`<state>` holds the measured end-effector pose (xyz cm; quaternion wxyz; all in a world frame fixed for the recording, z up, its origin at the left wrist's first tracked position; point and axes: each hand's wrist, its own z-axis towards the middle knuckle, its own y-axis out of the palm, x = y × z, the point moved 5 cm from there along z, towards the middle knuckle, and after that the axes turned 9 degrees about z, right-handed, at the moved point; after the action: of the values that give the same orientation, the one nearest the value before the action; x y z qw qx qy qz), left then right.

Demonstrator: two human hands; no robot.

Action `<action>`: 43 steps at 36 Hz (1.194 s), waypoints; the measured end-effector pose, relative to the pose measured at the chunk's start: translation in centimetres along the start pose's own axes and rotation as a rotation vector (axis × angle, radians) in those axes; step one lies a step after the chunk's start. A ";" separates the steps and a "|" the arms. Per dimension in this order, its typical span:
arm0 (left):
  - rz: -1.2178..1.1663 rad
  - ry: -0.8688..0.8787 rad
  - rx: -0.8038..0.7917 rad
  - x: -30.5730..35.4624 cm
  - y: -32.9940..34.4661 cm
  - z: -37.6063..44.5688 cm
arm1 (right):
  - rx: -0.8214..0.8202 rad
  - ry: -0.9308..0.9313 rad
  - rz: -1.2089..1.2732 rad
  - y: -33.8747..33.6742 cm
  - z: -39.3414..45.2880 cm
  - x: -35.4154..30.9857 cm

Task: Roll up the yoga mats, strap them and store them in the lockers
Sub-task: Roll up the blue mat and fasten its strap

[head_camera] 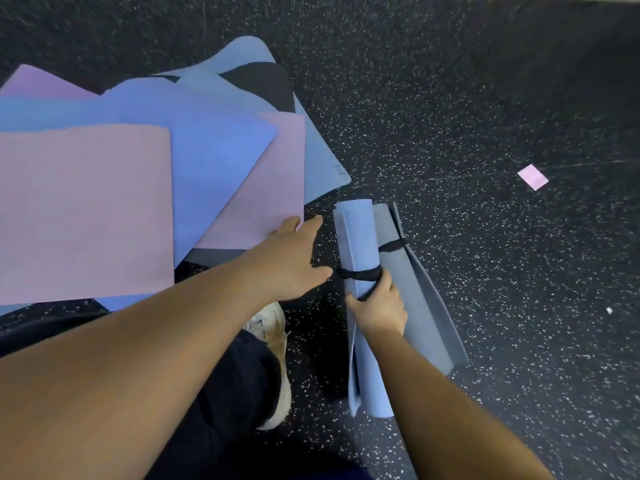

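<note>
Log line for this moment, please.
stage: strapping | right hand: grips blue rolled mat, black strap on | left hand: open beside strap | grey rolled mat: strapped, on floor

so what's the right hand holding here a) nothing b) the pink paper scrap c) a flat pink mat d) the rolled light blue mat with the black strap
d: the right hand has its fingers curled round the rolled light blue mat just below its black strap, while the left hand reaches open toward the pile of flat mats.
</note>
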<state>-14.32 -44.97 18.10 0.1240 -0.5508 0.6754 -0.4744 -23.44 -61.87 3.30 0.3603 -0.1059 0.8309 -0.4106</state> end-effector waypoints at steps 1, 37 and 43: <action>0.004 0.007 -0.003 0.1 0.0 0.0 | -0.018 0.021 -0.030 0.4 0.5 0.5; 0.010 -0.005 -0.129 -0.3 1.7 0.8 | -0.017 0.186 -0.423 3.5 2.0 7.6; 0.011 -0.018 -0.152 -0.4 2.1 0.8 | -0.086 0.287 -0.382 2.2 3.6 9.3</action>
<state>-14.90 -45.20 15.91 0.0907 -0.5590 0.7114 -0.4161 -27.41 -67.03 -4.57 0.1496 -0.2172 0.8551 -0.4463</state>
